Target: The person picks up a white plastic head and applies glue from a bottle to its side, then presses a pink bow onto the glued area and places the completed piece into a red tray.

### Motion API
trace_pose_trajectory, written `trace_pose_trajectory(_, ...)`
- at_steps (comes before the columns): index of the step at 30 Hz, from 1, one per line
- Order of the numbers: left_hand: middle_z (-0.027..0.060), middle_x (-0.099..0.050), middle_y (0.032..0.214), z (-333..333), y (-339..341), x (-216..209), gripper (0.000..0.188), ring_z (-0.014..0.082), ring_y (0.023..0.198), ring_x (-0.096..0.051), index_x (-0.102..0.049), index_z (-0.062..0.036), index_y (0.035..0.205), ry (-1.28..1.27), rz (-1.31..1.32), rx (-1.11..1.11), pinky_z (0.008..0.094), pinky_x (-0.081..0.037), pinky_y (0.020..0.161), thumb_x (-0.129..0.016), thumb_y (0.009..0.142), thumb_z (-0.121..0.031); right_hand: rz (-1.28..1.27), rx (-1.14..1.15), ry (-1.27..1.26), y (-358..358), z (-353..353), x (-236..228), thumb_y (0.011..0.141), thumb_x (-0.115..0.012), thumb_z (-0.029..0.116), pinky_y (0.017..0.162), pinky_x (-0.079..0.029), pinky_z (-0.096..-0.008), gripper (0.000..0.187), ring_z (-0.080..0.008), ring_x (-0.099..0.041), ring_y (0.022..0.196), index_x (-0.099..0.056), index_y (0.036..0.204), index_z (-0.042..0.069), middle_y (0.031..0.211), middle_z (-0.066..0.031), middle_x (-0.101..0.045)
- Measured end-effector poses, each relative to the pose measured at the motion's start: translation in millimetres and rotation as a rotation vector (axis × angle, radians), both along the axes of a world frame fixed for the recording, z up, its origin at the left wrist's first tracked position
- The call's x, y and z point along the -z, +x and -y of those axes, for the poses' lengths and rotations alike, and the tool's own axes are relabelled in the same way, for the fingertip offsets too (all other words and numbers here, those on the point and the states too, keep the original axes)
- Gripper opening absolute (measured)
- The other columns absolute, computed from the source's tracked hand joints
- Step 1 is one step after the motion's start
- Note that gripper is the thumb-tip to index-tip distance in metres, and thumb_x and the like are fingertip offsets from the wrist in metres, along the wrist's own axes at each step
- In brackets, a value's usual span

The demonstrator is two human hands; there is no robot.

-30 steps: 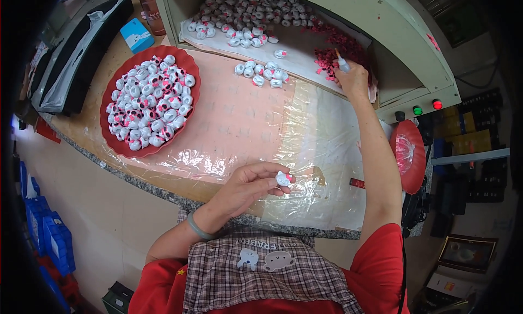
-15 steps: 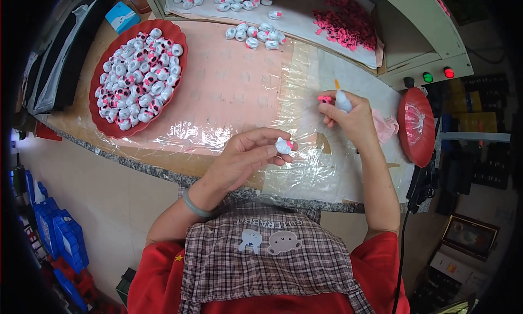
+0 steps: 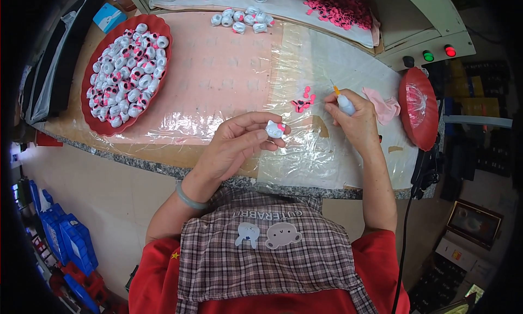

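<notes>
Nearest: L hand [image 3: 237, 142] pinches a white cat-head bead [image 3: 275, 130] btw thumb & fingers, its pink bow [image 3: 281, 126] on the R side, above the tabletop [image 3: 188, 150]. R hand [image 3: 359, 123] is off to its R, a bit farther out, closed round a small white squeeze bottle [image 3: 345, 105]; bottle's long axis runs away from the body & slightly L, so the orange nozzle [image 3: 336, 90] points past the bead, well apart from it. Next out, a few loose pink pcs [image 3: 312, 97] lie btw the hands, beyond the bead, L of the bottle; R fingertips are nearer. Farther: red scalloped bowl [image 3: 164, 29] of beads well L, bead cluster [image 3: 249, 20] ahead, then pink heap [image 3: 339, 9] ahead-R inside the cabinet [image 3: 430, 46].
</notes>
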State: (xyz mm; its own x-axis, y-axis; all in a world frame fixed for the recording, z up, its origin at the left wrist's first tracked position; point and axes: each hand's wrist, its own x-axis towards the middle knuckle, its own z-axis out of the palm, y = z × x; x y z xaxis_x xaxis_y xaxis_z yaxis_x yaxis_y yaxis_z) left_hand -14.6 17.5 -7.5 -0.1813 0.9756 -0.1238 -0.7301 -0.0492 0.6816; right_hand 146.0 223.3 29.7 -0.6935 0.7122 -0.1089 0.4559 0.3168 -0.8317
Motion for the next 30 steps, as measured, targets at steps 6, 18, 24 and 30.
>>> trace_pose_trajectory(6, 0.0143, -0.063, 0.113, 0.3, -0.1, 0.4, 0.030, 0.0211, 0.098, -0.064, -0.054, 0.0025, 0.123, -0.002, 0.006, -0.004, 0.0307, -0.052, 0.084, -0.053, 0.094, -0.007, -0.029, -0.201, 0.263, -10.1, 3.0, 4.8, 0.077, -0.070, 0.000, 0.063, -0.047, -0.0252, 0.016, -0.0127, -0.059, 0.074, -0.067, 0.093, 0.000, 0.086, -0.0045, -0.062)
trace_pose_trajectory(18, 0.0122, -0.063, 0.111, 1.6, 0.5, 1.3, 0.030, 0.0204, 0.098, -0.064, -0.054, 0.0022, 0.123, -0.019, 0.016, -0.008, 0.0301, -0.052, 0.085, -0.053, 0.094, -0.008, -0.165, -0.157, 0.014, -14.5, 3.3, -0.2, 0.082, -0.066, 0.003, 0.060, -0.048, -0.0266, 0.013, -0.0147, -0.062, 0.067, -0.065, 0.094, -0.003, 0.080, -0.0069, -0.063)
trace_pose_trajectory(24, 0.0191, -0.062, 0.113, -2.2, 1.1, -1.1, 0.030, 0.0213, 0.095, -0.064, -0.054, 0.0036, 0.122, -0.028, -0.007, -0.034, 0.0292, -0.053, 0.084, -0.052, 0.094, -0.008, -0.211, -0.070, -0.484, 1.0, 18.7, -5.0, 0.090, -0.061, 0.008, 0.049, -0.044, -0.0199, 0.011, -0.0066, -0.057, 0.055, -0.063, 0.095, 0.000, 0.073, -0.0057, -0.064)
trace_pose_trajectory(30, 0.0114, -0.061, 0.114, -0.4, 3.9, -3.7, 0.030, 0.0205, 0.099, -0.063, -0.054, 0.0024, 0.123, -0.028, -0.011, -0.019, 0.0310, -0.051, 0.086, -0.053, 0.094, -0.007, -0.313, 0.016, -0.718, 10.9, 35.4, 3.6, 0.086, -0.066, 0.009, 0.050, -0.042, -0.0197, 0.010, -0.0071, -0.054, 0.056, -0.062, 0.090, 0.001, 0.071, -0.0039, -0.062)
